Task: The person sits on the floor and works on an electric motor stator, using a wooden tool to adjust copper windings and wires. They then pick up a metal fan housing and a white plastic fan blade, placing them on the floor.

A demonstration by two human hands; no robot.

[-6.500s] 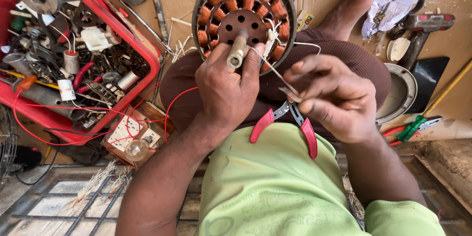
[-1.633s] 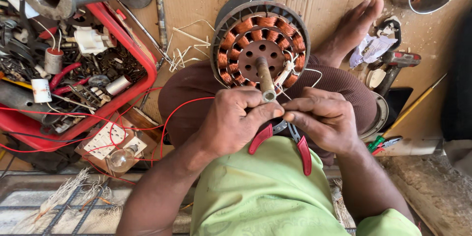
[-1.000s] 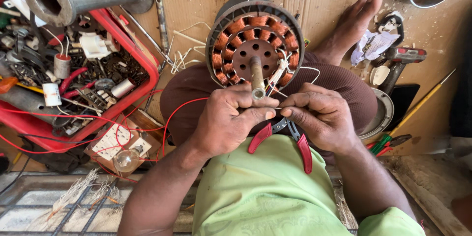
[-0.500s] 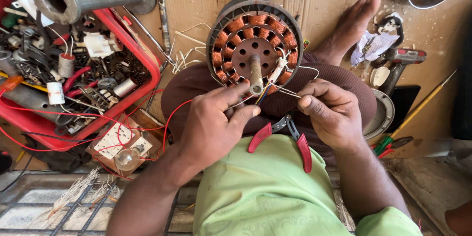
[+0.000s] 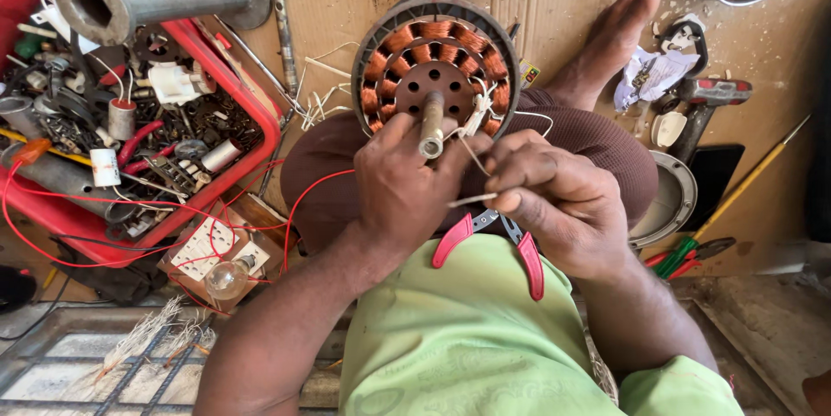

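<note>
A round motor stator (image 5: 437,57) with copper windings rests on my lap, its metal shaft (image 5: 430,124) pointing up toward me. My left hand (image 5: 402,187) wraps around the base of the shaft. My right hand (image 5: 554,204) pinches a thin white wire lead (image 5: 472,200) that runs back up to the windings. Red-handled pliers (image 5: 493,238) lie on my green shirt just under both hands, untouched.
A red crate (image 5: 212,70) full of metal parts, wires and a grey pipe (image 5: 147,0) stands at the left. A switch board with a bulb (image 5: 216,264) and red wires lies beside it. A screwdriver (image 5: 736,199), metal cover (image 5: 671,204) and hammer (image 5: 705,109) lie right of my knee.
My left hand has slid up to grip the shaft. My right hand has pulled the wire lead out to the right. The pliers stay on my lap.
</note>
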